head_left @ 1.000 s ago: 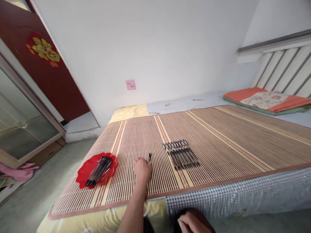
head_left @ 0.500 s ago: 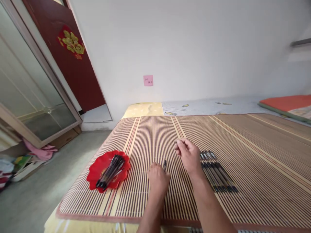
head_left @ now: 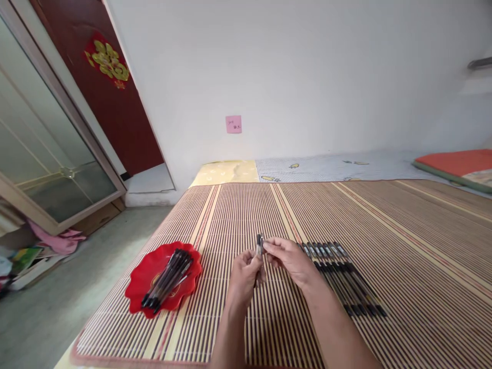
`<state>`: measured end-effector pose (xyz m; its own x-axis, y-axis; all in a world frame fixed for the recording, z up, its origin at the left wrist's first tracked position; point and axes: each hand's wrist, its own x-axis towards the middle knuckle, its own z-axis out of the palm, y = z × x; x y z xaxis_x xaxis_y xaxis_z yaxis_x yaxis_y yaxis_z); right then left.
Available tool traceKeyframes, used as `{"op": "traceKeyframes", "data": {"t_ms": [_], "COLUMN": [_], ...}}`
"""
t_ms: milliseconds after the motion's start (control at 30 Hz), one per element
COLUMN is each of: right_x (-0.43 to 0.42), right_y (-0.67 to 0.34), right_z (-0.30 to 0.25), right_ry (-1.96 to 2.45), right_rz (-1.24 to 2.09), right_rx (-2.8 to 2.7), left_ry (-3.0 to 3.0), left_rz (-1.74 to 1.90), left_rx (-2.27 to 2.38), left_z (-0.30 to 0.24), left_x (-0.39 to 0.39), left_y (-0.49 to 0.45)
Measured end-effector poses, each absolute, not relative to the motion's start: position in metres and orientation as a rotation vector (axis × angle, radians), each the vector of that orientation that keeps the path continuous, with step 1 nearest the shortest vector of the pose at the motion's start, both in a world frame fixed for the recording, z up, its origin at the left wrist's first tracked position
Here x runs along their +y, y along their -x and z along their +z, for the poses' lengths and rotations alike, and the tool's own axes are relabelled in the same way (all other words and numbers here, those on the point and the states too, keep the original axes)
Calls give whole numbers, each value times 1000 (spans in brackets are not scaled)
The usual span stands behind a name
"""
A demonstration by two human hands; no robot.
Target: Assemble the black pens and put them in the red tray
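The left hand (head_left: pixel 245 274) grips a black-capped pen (head_left: pixel 259 246) near-upright over the striped mat (head_left: pixel 234 215), between the red scalloped plate (head_left: pixel 140 279) and lined-up pens (head_left: pixel 355 288). The right hand (head_left: pixel 287 259) narrows its fingers by the cap, grip unclear.

Soft, diffuse light on my feed, with wide-angle lean along the edges.
I can't place the source; the white wall (head_left: pixel 307 77) greys toward the right, while a pale sheen lies on the concrete floor (head_left: pixel 119 251) at left. A faint shadow darkens the bamboo mat (head_left: pixel 215 225) near the right hand (head_left: pixel 288 256). The dark red door (head_left: pixel 103 113) tilts with distortion at far left, the dark rail (head_left: pixel 480 63) at far right looks smeared, and I can't read the pink note (head_left: pixel 233 124).
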<state>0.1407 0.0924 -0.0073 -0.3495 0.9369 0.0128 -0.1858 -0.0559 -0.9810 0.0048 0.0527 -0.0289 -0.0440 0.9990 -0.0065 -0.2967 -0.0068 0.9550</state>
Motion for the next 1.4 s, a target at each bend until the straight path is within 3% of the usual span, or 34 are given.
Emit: {"op": "traceKeyframes", "data": {"t_ms": [433,1100,1400], "right_x": [78,66,57], "right_y": [-158,-173,-181], "right_z": [24,44,59], "right_ry": [950,880,826], "right_rz": [1223,1113,751], "right_rx": [-1299,-1359,-871], "left_ry": [-922,-952,-1050], "left_rz": [1338,1360,1344], "left_rx": [745,763,801], "left_z": [-21,-16,-17], "left_x": [43,35,32], "left_y": [-14,-21,-14]}}
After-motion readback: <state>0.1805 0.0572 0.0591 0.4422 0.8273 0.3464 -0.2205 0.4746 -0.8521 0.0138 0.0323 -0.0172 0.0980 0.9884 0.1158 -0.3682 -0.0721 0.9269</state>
